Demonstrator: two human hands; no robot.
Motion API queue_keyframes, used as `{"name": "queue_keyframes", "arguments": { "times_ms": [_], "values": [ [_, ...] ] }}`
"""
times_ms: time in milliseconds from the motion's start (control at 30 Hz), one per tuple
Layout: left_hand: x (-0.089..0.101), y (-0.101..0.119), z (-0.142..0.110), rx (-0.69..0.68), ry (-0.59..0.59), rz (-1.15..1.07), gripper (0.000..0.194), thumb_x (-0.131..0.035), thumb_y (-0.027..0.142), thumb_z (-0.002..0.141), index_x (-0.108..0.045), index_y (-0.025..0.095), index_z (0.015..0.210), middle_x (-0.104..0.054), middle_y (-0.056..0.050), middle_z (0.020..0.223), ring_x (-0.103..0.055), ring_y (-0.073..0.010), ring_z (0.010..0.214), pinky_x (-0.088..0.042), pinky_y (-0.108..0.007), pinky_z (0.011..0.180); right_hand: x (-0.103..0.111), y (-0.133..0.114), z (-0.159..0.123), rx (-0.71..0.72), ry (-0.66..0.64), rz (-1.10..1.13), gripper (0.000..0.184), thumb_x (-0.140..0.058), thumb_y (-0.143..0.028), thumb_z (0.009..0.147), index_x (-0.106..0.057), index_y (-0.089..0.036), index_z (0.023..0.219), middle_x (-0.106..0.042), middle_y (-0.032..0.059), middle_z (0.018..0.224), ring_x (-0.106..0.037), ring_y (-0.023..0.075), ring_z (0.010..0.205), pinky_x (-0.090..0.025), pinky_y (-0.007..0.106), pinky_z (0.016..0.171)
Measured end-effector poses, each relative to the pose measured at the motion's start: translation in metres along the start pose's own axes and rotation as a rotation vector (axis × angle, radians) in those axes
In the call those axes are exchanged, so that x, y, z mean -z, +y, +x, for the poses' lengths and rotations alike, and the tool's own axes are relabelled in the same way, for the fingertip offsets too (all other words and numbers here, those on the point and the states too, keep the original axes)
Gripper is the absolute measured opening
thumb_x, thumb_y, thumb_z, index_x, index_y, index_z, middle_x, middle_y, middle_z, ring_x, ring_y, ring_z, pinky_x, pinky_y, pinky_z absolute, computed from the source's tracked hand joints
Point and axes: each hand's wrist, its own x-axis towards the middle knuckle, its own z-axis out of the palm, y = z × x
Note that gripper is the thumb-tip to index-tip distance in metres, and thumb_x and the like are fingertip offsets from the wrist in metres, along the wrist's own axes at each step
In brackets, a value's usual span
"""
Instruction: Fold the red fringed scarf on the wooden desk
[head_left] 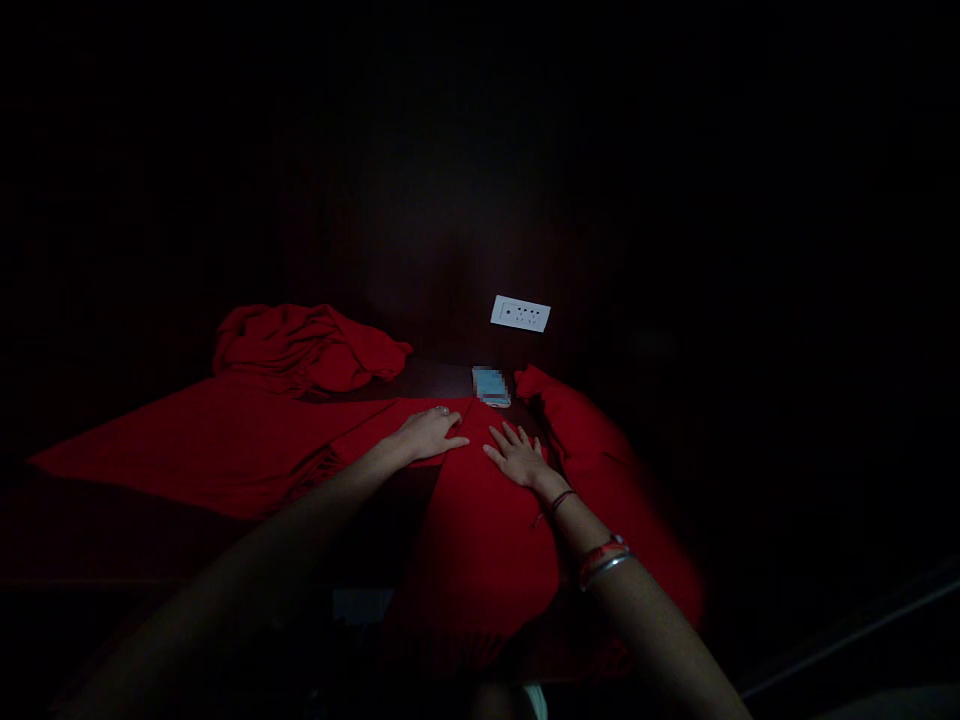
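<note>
A red fringed shawl lies spread in front of me, its fringed end toward the near edge of the dark table. My right hand rests flat on it with the fingers spread. My left hand lies on the shawl's left edge, fingers slightly bent and the thumb stretched apart; its fingertips are partly hidden. More red cloth with fringes extends left of my left hand. On my right wrist are a thread and bangles; a ring shows on my left hand.
A bunched red cloth lies at the back left. Along the right side is another folded red cloth. A small blue packet, its front blurred, lies behind my hands. A white socket panel stands behind it. The surroundings are very dark.
</note>
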Motion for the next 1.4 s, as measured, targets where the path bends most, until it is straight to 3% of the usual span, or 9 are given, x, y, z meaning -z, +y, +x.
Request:
{"name": "queue_keyframes", "arguments": {
  "times_ms": [133,267,367,600,767,933,1033,1167,1400],
  "values": [
    [-0.001,0.008,-0.003,-0.008,-0.066,-0.065,0.044,-0.050,0.034,0.074,-0.044,0.015,0.113,-0.058,-0.008,0.092,-0.054,-0.0186,0.084,-0.041,-0.024,0.069,-0.002,-0.002,0.003,-0.014,-0.043,0.003,0.066,-0.004,-0.065,0.074,-0.006,-0.033,0.131,-0.001,-0.0012,0.140,0.003,0.0270,0.124,-0.002,0.050,0.096],
    [0.005,0.011,-0.002,-0.014,-0.070,-0.111,0.030,-0.042,0.022,0.078,-0.051,0.017,0.106,-0.061,-0.003,0.085,-0.055,-0.0150,0.081,-0.040,-0.022,0.072,0.009,-0.001,0.004,-0.008,-0.094,0.007,0.067,-0.006,-0.066,0.073,-0.007,-0.032,0.131,-0.001,-0.0001,0.139,0.003,0.0282,0.124,-0.002,0.053,0.095],
    [0.006,0.013,-0.003,-0.006,-0.012,-0.047,0.029,-0.035,0.020,0.081,-0.055,0.018,0.102,-0.058,-0.006,0.097,-0.051,-0.0167,0.093,-0.037,-0.026,0.082,0.015,-0.002,0.004,0.038,-0.002,0.016,0.068,-0.005,-0.066,0.073,-0.006,-0.031,0.132,0.000,-0.0007,0.139,0.003,0.0275,0.124,-0.003,0.054,0.094],
    [0.001,0.016,-0.013,0.210,-0.253,0.063,0.041,-0.032,0.036,0.082,-0.037,0.027,0.121,-0.023,-0.008,0.135,-0.020,-0.0302,0.121,-0.025,-0.052,0.089,-0.005,-0.001,0.009,0.071,-0.001,0.004,0.067,-0.005,-0.065,0.074,-0.010,-0.030,0.132,-0.004,0.0001,0.139,0.000,0.0257,0.125,-0.001,0.050,0.096],
    [-0.002,0.017,-0.010,0.091,-0.112,0.057,0.046,-0.023,0.038,0.084,-0.025,0.023,0.128,-0.013,-0.002,0.138,-0.009,-0.0221,0.125,-0.016,-0.047,0.097,-0.003,0.000,0.007,0.081,0.079,0.031,0.066,-0.008,-0.064,0.075,-0.014,-0.029,0.131,-0.008,0.0014,0.139,-0.002,0.0254,0.125,-0.002,0.051,0.096],
    [-0.010,0.021,-0.008,0.176,-0.382,-0.018,0.060,-0.019,0.053,0.080,-0.012,0.024,0.132,-0.007,0.000,0.138,-0.004,-0.0252,0.125,-0.010,-0.050,0.097,0.002,-0.004,0.003,0.103,0.131,0.044,0.067,-0.007,-0.064,0.075,-0.010,-0.030,0.132,-0.004,0.0000,0.139,0.000,0.0243,0.125,-0.002,0.052,0.096],
    [-0.010,0.020,-0.009,0.185,-0.398,-0.031,0.060,-0.017,0.054,0.080,-0.010,0.025,0.132,-0.004,0.000,0.138,-0.002,-0.0239,0.125,-0.008,-0.049,0.097,-0.003,-0.004,0.005,0.081,0.016,0.033,0.068,-0.007,-0.065,0.074,-0.013,-0.029,0.131,-0.007,0.0014,0.139,-0.001,0.0251,0.125,-0.002,0.052,0.096],
    [-0.008,0.016,-0.010,0.248,-0.345,-0.011,0.061,-0.013,0.054,0.080,-0.007,0.024,0.132,0.000,-0.001,0.138,0.000,-0.0240,0.125,-0.005,-0.050,0.097,-0.005,-0.004,0.005,0.076,0.006,0.032,0.068,-0.006,-0.065,0.074,-0.012,-0.029,0.131,-0.007,0.0004,0.139,-0.001,0.0240,0.125,-0.001,0.051,0.096],
    [-0.004,0.011,-0.007,0.375,-0.425,-0.016,0.060,-0.013,0.056,0.078,-0.003,0.029,0.131,0.003,0.002,0.138,0.004,-0.0271,0.124,-0.003,-0.055,0.095,0.001,-0.004,-0.002,0.105,0.183,-0.010,0.065,-0.008,-0.062,0.076,-0.010,-0.028,0.132,-0.003,0.0000,0.139,0.001,0.0227,0.125,-0.001,0.050,0.096]
  ]
}}
